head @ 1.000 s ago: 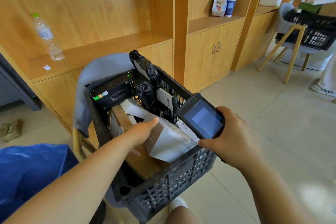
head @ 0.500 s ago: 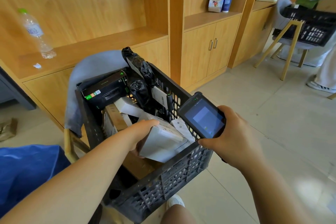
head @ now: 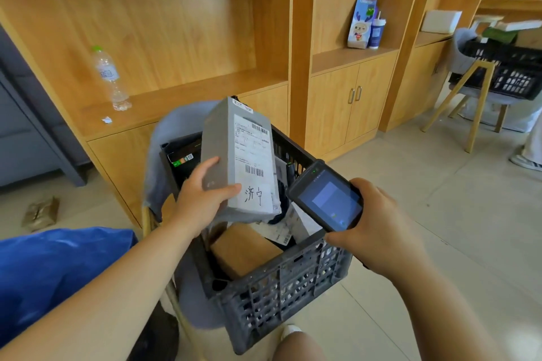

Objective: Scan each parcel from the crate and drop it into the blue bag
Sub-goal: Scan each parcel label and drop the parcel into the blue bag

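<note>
Grey cardboard parcel (head: pixel 234 152) stands nearly upright over the crate (head: pixel 281 281), my left hand (head: pixel 202 199) gripping its lower end; it seems light and stiff. My right hand (head: pixel 378 228) grips the scanner (head: pixel 328 199) just beside

Grey parcel (head: pixel 231 152) upright over crate (head: pixel 281 284) (label showing), blue bag (head: pixel 58 267) beside

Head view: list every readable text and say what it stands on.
"济宁": handwritten on the shipping label of the grey parcel in the left hand.
Printed lines on that label: too small to read.
Blurred, unreadable: water bottle label, gift bag, scanner screen.
</note>
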A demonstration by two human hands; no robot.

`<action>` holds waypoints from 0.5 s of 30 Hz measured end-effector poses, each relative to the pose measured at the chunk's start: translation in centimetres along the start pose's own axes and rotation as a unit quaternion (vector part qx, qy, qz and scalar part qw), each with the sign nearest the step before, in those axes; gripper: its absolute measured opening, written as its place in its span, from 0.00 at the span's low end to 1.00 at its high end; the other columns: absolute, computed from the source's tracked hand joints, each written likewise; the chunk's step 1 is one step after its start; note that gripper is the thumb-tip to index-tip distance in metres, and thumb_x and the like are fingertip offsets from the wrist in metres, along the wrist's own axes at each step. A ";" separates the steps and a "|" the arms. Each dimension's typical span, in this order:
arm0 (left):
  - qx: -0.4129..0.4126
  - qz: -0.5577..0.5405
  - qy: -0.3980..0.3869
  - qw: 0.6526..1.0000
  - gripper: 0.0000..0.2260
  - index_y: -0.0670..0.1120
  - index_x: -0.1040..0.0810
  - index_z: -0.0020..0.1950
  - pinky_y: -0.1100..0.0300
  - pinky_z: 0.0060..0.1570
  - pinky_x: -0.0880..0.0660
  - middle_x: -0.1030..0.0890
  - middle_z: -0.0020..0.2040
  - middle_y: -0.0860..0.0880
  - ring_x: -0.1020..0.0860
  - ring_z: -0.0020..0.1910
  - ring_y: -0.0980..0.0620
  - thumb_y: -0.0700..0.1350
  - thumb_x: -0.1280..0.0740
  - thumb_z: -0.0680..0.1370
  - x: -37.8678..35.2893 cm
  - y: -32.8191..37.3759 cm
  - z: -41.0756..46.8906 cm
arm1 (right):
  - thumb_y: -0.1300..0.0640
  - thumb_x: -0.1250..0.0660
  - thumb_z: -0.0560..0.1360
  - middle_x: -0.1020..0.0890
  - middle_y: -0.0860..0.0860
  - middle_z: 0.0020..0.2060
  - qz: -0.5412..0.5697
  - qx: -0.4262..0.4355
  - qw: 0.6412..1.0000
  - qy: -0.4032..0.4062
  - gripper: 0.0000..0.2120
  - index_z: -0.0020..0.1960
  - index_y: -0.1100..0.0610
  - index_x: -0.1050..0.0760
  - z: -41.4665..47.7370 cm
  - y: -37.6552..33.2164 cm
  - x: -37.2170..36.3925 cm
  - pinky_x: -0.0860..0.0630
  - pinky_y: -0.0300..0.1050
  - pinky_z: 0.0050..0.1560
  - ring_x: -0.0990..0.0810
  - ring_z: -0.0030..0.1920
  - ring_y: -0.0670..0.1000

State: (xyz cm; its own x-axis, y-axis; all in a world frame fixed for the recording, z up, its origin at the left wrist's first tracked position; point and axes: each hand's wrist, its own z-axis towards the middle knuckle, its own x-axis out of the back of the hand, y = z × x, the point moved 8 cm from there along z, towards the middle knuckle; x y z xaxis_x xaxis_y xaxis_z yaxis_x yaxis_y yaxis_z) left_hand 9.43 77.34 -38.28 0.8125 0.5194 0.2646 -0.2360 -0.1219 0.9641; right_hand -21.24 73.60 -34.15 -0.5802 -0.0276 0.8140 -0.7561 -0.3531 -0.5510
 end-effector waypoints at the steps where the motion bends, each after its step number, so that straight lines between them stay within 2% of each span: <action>1: -0.018 0.006 0.011 1.000 0.30 0.66 0.31 0.64 0.60 0.46 0.26 0.27 0.63 0.55 0.26 0.53 0.59 0.46 0.23 0.68 0.9 0.5 -0.4 | 0.45 0.25 0.56 0.30 0.44 0.44 -0.006 0.007 1.000 -0.006 0.38 0.63 0.47 0.37 -0.3 -0.6 0.1 0.21 0.53 0.33 0.25 0.40 0.51; 4: -0.058 0.004 0.036 0.998 0.32 0.68 0.33 0.63 0.51 0.55 0.23 0.30 0.66 0.52 0.26 0.59 0.53 0.46 0.21 0.67 3.1 1.5 -1.5 | 0.44 0.24 0.57 0.30 0.44 0.46 -0.044 0.027 0.999 -0.018 0.43 0.68 0.50 0.37 -1.0 -2.2 0.3 0.22 0.51 0.41 0.26 0.44 0.51; 6: -0.076 0.008 0.050 0.996 0.34 0.66 0.33 0.63 0.47 0.57 0.23 0.32 0.67 0.52 0.27 0.61 0.50 0.46 0.21 0.66 4.1 2.0 -2.0 | 0.44 0.24 0.57 0.31 0.45 0.46 -0.067 0.034 0.997 -0.021 0.44 0.69 0.51 0.38 -1.4 -3.0 0.4 0.24 0.49 0.44 0.27 0.45 0.51; 11: -0.095 0.020 0.069 0.993 0.34 0.62 0.32 0.65 0.43 0.60 0.25 0.32 0.69 0.50 0.29 0.64 0.48 0.46 0.21 0.66 5.4 1.9 -3.0 | 0.43 0.26 0.58 0.29 0.45 0.44 -0.107 0.042 0.993 -0.026 0.41 0.67 0.50 0.38 -2.0 -4.1 0.8 0.24 0.47 0.41 0.26 0.42 0.50; 15: -0.101 0.023 0.074 0.992 0.34 0.60 0.33 0.68 0.43 0.63 0.28 0.33 0.69 0.50 0.30 0.66 0.47 0.46 0.21 0.66 6.0 1.6 -3.3 | 0.43 0.26 0.58 0.29 0.45 0.44 -0.138 0.049 0.989 -0.025 0.40 0.66 0.49 0.38 -2.4 -4.7 0.8 0.29 0.44 0.39 0.27 0.42 0.49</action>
State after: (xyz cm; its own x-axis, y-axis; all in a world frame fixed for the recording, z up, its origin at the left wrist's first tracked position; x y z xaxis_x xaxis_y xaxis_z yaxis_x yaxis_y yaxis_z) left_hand 12.19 83.05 -35.25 0.7144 0.6377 0.2881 -0.3852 0.0148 0.9227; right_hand -18.89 77.46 -31.35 -0.3384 0.0367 0.9403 -0.8493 -0.4423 -0.2883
